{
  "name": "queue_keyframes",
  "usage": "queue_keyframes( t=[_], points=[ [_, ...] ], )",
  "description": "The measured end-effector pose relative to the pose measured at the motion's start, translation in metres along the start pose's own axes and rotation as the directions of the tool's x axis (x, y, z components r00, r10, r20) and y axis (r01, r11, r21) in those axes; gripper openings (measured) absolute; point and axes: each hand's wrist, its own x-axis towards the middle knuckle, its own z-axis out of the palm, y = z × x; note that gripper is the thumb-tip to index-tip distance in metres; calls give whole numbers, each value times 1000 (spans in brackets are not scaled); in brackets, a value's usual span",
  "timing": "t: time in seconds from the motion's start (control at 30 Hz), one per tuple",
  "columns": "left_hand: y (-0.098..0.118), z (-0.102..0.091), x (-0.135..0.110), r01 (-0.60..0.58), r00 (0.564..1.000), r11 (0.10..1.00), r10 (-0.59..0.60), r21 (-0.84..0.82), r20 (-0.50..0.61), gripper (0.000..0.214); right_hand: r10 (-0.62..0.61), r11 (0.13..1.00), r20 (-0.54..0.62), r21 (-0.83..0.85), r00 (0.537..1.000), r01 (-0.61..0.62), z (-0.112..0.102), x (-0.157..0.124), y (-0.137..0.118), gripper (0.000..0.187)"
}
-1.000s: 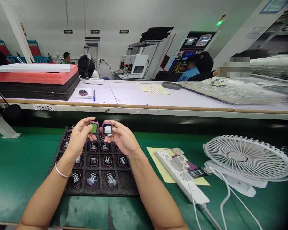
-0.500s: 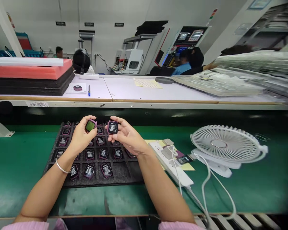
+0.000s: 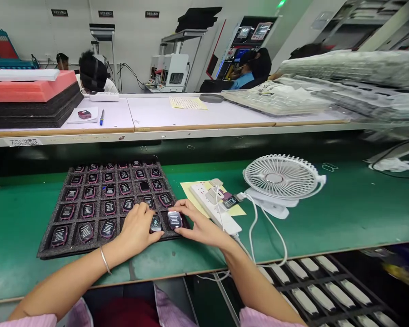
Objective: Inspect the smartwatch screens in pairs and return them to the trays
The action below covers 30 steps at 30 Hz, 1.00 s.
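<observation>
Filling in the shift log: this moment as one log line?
left hand: grips left watch | right hand: grips right watch | both watches: at foam tray near row | power strip: beside tray

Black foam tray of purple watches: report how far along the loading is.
Done: the black foam tray holds rows of purple square watches in its pockets. In hand: left hand and right hand each grip one, the left-held watch and the right-held watch, at the front row's right-end pockets. Left: no empty pocket shows, though the left hand hides one spot.
</observation>
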Motion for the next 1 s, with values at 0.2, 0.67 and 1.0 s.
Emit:
queue_keyframes(
  t=[0.2, 0.67, 1.0],
  points=[
    [-3, -3, -24, -52, 981, 972, 93, 231, -172, 63, 96, 994, 7, 46, 995, -96, -5, -4, 6, 72],
    [-140, -29, -184, 602, 403, 637, -763, -482, -506, 66, 534, 833, -210, 296, 819, -468, 4, 50, 27, 81],
    [-114, -11, -287, 478, -344, 400, -734, -782, -586, 52, 498, 725, 169, 457, 850, -516, 62, 31, -12, 85]
  ],
)
